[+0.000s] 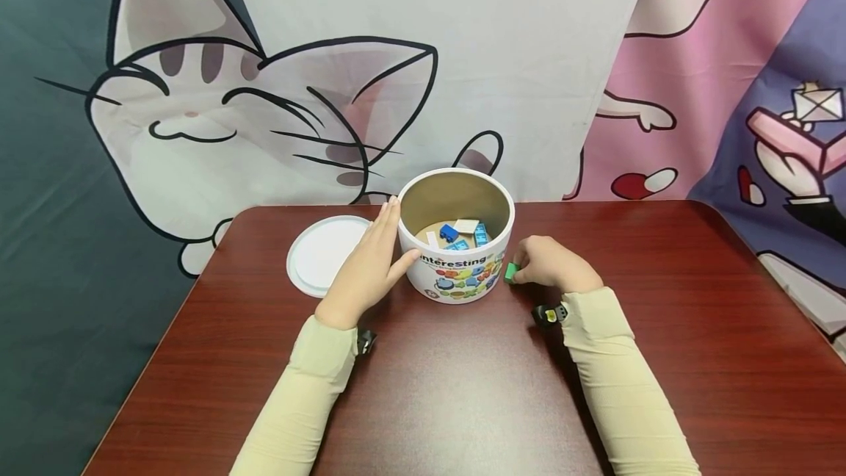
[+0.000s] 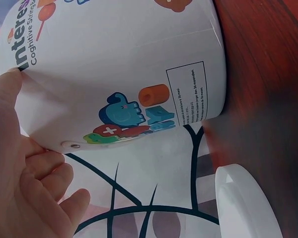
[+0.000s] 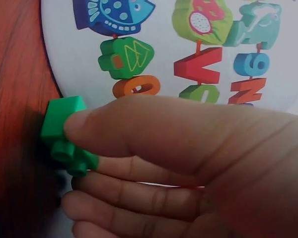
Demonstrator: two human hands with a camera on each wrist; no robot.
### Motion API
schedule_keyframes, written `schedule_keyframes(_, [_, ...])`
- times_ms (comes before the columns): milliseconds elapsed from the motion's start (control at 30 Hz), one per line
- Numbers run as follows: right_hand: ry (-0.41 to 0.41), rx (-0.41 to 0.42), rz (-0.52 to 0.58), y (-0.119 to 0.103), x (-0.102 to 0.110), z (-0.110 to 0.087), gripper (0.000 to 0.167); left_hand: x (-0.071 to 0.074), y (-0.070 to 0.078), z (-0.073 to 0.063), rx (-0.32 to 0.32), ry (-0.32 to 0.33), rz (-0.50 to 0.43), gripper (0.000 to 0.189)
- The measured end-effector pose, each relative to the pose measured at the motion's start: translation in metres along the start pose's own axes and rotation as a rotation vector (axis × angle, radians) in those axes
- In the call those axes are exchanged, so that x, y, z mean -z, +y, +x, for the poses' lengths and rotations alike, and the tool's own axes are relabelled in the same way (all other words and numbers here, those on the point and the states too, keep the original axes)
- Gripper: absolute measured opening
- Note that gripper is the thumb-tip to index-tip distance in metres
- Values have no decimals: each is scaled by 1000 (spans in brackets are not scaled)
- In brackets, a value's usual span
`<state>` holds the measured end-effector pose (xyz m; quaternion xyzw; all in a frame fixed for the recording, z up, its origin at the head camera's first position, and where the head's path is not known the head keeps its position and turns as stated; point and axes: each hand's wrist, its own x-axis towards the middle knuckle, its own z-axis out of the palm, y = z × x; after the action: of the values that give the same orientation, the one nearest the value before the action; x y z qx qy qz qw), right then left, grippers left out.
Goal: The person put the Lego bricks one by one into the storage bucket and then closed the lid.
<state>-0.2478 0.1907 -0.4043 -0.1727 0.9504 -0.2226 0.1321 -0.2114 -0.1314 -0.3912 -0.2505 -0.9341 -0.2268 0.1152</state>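
A white printed bucket point(image 1: 456, 274) stands upright on the table with its top uncovered. Inside, on its floor, lie several building blocks point(image 1: 465, 227) in blue and white. My left hand point(image 1: 362, 268) rests against the bucket's left side near the rim, fingers straight and thumb on the printed wall. My right hand point(image 1: 551, 264), low on the bucket's right, pinches a green building block point(image 3: 63, 119) between thumb and fingers. In the right wrist view the block's studs show, and it is close to the tabletop beside the bucket wall.
A round white lid point(image 1: 324, 255) lies on the table left of the bucket, partly behind my left hand. The dark red-brown table point(image 1: 449, 388) ends just behind the bucket, where a cloth printed with cartoon cats point(image 1: 198, 109) hangs.
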Motion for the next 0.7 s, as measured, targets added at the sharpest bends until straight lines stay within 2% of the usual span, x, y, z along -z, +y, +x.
schedule_keyframes(233, [25,19,-5,3,0,1,15,0,0,-1,-6,8,0,84])
schedule_keyframes(700, [197,91,73,4,24,-15,15,1,0,0,7,-12,-3,82])
